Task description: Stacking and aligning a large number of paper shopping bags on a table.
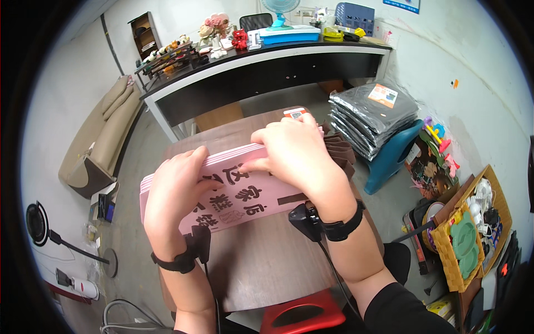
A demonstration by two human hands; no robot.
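Both my hands hold a stack of flat pink pieces [267, 195] with dark printed writing; I cannot tell whether they are bags or folded card. Several thin layers show along its upper edge, and the stack stands tilted above the wooden table [261, 267]. My left hand [173, 183] is closed over its left end, thumb on the printed face and fingers hidden behind. Toward the right, my right hand [297, 147] grips the upper edge, its thumb also on the face. Beside that hand lies a dark brown pleated material [339, 149], partly covered. Each wrist wears a black strap with a small device.
A red stool [303, 314] stands at the table's near edge. To the right, wrapped grey packages [372, 119] are piled on a blue chair [392, 158], with a woven basket [453, 250] nearer. A long black desk [267, 83] spans the back; a beige sofa [105, 133] is left.
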